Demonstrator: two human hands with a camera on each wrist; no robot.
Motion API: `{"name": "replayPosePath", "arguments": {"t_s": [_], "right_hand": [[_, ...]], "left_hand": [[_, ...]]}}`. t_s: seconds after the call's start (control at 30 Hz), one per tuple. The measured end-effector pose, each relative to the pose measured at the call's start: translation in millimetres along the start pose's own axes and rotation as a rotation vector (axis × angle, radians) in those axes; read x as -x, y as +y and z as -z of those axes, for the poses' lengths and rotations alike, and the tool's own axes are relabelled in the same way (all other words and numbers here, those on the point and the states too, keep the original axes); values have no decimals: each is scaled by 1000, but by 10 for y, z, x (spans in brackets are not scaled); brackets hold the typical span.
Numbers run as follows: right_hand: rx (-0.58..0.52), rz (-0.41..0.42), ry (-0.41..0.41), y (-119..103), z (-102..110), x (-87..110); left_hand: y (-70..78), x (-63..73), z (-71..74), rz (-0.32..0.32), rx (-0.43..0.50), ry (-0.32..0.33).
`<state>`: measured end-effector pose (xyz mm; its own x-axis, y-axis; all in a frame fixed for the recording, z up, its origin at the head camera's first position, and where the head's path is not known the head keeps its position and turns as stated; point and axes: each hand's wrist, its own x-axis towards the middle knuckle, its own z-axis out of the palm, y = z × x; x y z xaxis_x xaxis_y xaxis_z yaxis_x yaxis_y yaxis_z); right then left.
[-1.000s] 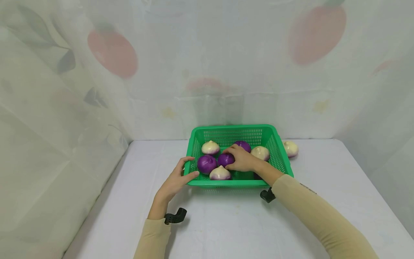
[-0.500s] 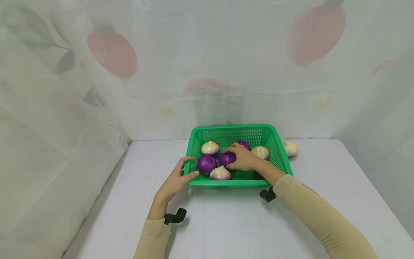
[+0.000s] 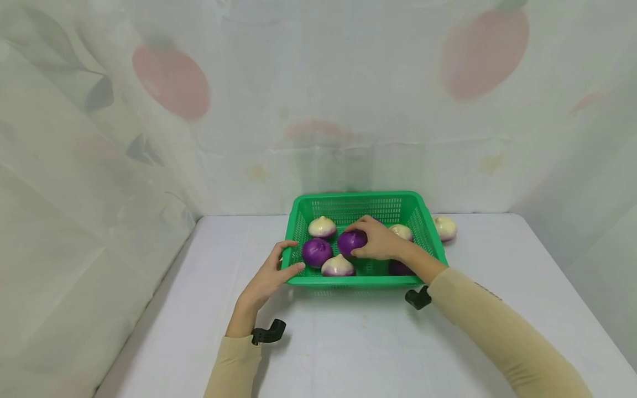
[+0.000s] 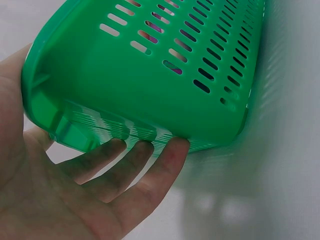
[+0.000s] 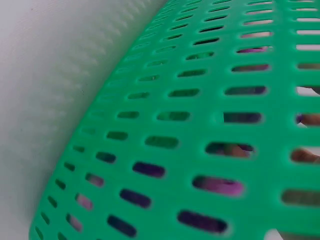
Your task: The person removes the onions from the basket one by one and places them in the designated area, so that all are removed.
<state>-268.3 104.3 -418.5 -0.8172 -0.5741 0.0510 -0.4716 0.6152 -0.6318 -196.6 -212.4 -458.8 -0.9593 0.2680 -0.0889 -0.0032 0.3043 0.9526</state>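
Note:
A green perforated plastic basket (image 3: 348, 280) stands on the table with several purple-and-white turnips in it. My left hand (image 3: 266, 279) holds its left side, thumb and index finger over the rim. In the left wrist view, the other fingers (image 4: 172, 155) press against the outer wall. Inside the basket, my right hand (image 3: 376, 240) grips a purple turnip (image 3: 351, 243) between thumb and fingers. Near it lie a purple turnip (image 3: 317, 252) and a turnip with its pale tip up (image 3: 338, 266). The right wrist view mostly shows the basket's slotted wall (image 5: 165, 130), which hides most of that hand.
Another turnip (image 3: 445, 228) lies on the table just right of the basket. A pale turnip (image 3: 322, 226) sits at the basket's back left, another (image 3: 401, 232) at its right. A printed curtain (image 3: 318, 99) hangs behind the white-covered table (image 3: 348, 342).
My right hand has shifted slightly right and up with the purple turnip in its grip. The left hand stays at the basket's rim.

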Motion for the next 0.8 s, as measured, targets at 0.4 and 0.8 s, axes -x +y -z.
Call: {"name": "replayPosePath", "arguments": {"t_s": [0.4, 0.8], "right_hand": [[-106, -30, 25, -26, 136, 132], [-240, -17, 76, -1, 267, 297]], "left_hand": [[25, 18, -3, 8, -9, 5], [10, -1, 1, 6, -5, 2]]}}
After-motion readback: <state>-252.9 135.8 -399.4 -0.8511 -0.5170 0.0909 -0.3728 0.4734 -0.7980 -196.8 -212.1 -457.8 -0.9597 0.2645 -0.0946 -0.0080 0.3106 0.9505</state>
